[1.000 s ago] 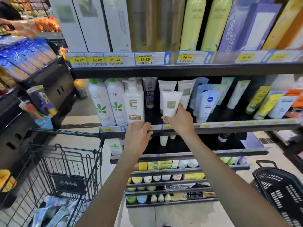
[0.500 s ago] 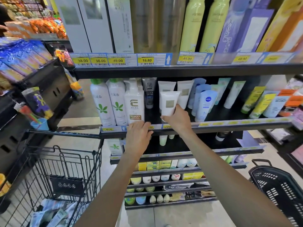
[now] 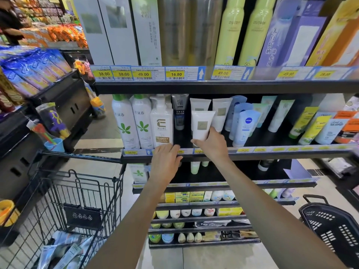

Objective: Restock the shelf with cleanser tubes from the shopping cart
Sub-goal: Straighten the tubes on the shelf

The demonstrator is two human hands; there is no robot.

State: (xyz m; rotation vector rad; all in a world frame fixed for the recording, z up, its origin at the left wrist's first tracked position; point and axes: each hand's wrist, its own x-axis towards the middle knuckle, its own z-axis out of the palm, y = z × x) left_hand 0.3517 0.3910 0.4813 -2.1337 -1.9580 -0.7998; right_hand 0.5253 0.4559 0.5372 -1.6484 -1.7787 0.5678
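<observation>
Right hand pinches the white tube upright on the shelf, thumb under its base, fingers behind it; left hand rests flat on the shelf edge, fingers relaxed, holding nothing.

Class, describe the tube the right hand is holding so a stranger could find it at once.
Find the middle shelf, with yellow price tags along its edge. Right of the pump bottle and the grey tube stand white tubes. The one meant, the front tube, is gripped by the right hand.
</observation>
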